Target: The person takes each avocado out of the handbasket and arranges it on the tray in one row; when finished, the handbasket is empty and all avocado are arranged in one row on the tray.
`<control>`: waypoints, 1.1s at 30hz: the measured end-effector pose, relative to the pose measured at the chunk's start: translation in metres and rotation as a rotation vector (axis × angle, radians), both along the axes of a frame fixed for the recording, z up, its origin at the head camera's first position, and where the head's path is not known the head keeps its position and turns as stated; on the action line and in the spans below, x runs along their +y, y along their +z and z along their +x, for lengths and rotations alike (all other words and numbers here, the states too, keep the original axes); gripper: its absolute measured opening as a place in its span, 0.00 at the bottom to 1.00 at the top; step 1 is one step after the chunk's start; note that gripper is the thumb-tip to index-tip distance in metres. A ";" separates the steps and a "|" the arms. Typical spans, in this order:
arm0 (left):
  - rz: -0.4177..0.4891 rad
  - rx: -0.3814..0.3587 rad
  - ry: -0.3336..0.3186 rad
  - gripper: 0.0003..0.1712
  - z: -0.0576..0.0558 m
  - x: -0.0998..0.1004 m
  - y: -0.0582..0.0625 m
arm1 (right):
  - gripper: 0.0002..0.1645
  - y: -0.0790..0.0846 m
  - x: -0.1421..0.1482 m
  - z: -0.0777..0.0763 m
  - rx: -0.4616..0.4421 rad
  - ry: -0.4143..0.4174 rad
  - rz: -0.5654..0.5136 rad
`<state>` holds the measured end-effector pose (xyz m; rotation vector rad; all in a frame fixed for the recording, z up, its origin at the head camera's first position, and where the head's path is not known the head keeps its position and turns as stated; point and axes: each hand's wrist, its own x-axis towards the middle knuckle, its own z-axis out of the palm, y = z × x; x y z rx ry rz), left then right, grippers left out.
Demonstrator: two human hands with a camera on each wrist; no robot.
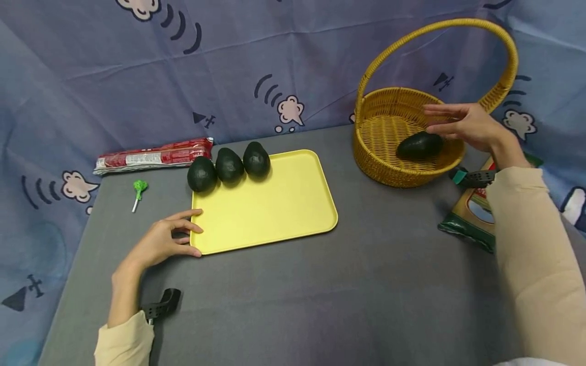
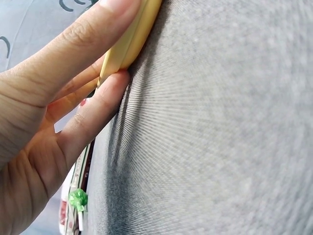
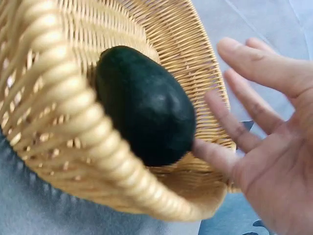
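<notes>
In the head view, my left hand [image 1: 160, 239] holds the near left corner of a shallow yellow tray [image 1: 274, 203], fingertips over its rim. Three dark green avocados sit in a row at the tray's far left: a left one [image 1: 202, 174], a middle one [image 1: 229, 166] and a right one [image 1: 257, 161]. On the right, another avocado [image 1: 419, 145] lies inside a yellow wicker basket [image 1: 389, 175] with a tall arched handle. Above that avocado is my right hand [image 1: 471, 124], fingers spread; in the right wrist view one fingertip is right at the avocado's end [image 3: 151, 107].
A long red packet [image 1: 155, 155] lies at the far left along the back curtain. Near it is a green-wrapped lollipop [image 1: 139, 188]. Under my right forearm, a green and brown bag [image 1: 473, 218] is partly hidden. Grey cloth covers the table [image 1: 343, 295].
</notes>
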<state>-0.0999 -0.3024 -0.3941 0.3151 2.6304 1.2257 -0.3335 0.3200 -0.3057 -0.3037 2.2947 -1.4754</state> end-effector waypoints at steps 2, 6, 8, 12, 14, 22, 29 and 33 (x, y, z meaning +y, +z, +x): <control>0.006 0.005 -0.003 0.24 -0.001 0.000 -0.001 | 0.36 0.000 0.001 0.000 -0.019 0.027 0.038; 0.004 0.024 0.000 0.24 -0.002 -0.001 -0.001 | 0.35 0.000 -0.002 0.001 -0.064 0.100 0.116; 0.001 0.029 0.003 0.24 -0.002 -0.001 -0.001 | 0.34 -0.002 -0.007 -0.001 -0.078 0.147 0.197; 0.002 0.024 0.003 0.24 -0.001 -0.001 -0.001 | 0.35 -0.005 -0.017 -0.005 -0.125 0.265 0.342; 0.007 0.018 0.005 0.24 -0.001 -0.001 -0.001 | 0.36 -0.006 -0.019 -0.007 -0.183 0.319 0.352; -0.010 0.016 0.008 0.24 -0.002 0.001 -0.001 | 0.37 -0.010 -0.020 -0.012 -0.437 0.437 0.196; -0.012 0.009 0.004 0.24 0.000 0.001 0.000 | 0.37 -0.020 -0.022 -0.010 -0.412 0.246 0.088; -0.019 0.018 -0.001 0.24 0.000 0.002 0.001 | 0.36 -0.020 -0.023 -0.006 -0.338 0.092 0.075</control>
